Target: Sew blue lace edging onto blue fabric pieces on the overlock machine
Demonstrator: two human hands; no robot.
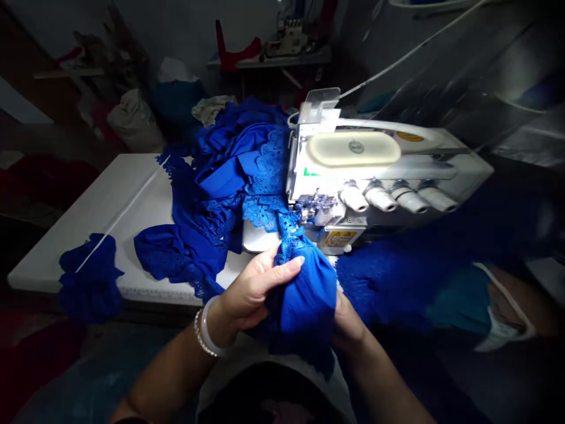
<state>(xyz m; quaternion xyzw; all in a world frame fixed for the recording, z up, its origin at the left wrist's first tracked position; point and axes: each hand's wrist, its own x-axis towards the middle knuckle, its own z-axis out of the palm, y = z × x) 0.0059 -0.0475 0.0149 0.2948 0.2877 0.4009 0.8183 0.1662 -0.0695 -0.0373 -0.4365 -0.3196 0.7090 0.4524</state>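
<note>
A piece of blue fabric [309,282] with a lace edge hangs in front of the sewing machine [371,171], its upper lace running up to the needle area. My left hand [260,282] pinches the lace edge between thumb and fingers, just below the metal plate. On the right, my right hand [346,315] is at the fabric's side, its fingers hidden behind the cloth. Joined blue lace and cloth [229,171] lie heaped behind and left of the machine head.
On the white table [145,194], more blue pieces lie at left, one blue piece [90,277] hanging over the front edge. Dark blue fabric [388,277] spreads at right. Another sewing machine [289,38] stands on a table behind, near red cloth [236,53]. Sacks [136,121] stand at back left.
</note>
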